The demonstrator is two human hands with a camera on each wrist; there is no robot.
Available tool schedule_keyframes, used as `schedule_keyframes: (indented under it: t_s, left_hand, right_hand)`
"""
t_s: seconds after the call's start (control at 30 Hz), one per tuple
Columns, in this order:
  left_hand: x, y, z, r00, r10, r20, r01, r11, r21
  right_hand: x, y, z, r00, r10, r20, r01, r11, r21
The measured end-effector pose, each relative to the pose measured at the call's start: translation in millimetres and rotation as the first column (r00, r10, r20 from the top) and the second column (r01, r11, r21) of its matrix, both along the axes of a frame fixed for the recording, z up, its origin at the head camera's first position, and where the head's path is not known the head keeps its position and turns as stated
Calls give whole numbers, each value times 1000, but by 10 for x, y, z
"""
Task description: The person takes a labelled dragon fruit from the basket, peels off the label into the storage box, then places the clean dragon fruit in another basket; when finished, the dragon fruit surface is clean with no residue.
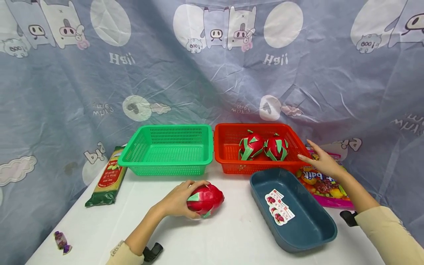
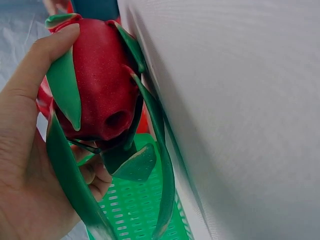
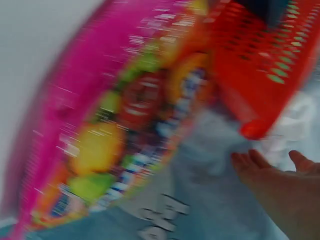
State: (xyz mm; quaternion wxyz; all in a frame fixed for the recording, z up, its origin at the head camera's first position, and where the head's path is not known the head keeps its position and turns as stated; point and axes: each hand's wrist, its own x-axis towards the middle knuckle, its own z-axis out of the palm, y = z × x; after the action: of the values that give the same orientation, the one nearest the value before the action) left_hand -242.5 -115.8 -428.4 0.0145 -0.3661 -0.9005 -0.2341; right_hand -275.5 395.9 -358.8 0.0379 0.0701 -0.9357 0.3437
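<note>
My left hand [image 1: 182, 200] grips a red dragon fruit [image 1: 209, 199] with green leaf tips, low over the white table in front of the green basket [image 1: 175, 170]. In the left wrist view the thumb lies along the side of the dragon fruit [image 2: 97, 75], and fingers curl beneath it. Two more dragon fruits [image 1: 252, 145] sit in the red basket [image 1: 245, 168]. Beside that basket's right end is my right hand [image 1: 322, 162], fingers extended and holding nothing, above a pink candy bag [image 1: 326, 184]. The right wrist view is blurred.
A dark blue tray [image 1: 308, 198] in front of the red basket holds several dragon fruit picture cards [image 1: 279, 207]. To the left lie a green and red noodle packet [image 1: 109, 178] and a purple wrapped candy [image 1: 61, 241]. A patterned curtain [image 1: 212, 81] hangs behind.
</note>
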Motion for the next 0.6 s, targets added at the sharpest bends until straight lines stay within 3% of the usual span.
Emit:
schedule_keyframes:
  t_s: [0.17, 0.33, 0.4, 0.53, 0.6]
  left_hand:
    - [6, 4, -2, 1000, -8, 24, 8, 1000, 9]
    - [-13, -7, 3, 984, -54, 171, 43, 997, 70]
    - [-36, -20, 16, 976, -93, 195, 73, 991, 109]
    - [-92, -31, 44, 977, -170, 128, 148, 975, 167]
    - [-105, -6, 94, 981, -176, 81, 158, 968, 193]
  right_hand:
    - [-38, 139, -291, 997, 41, 58, -36, 996, -79]
    - [-36, 179, -386, 997, 33, 76, -23, 991, -133]
    - [-42, 166, -392, 997, 30, 74, -19, 989, -145]
    - [-50, 130, -397, 998, 35, 43, -28, 989, -146]
    - [-50, 121, -402, 998, 42, 37, -36, 987, -160]
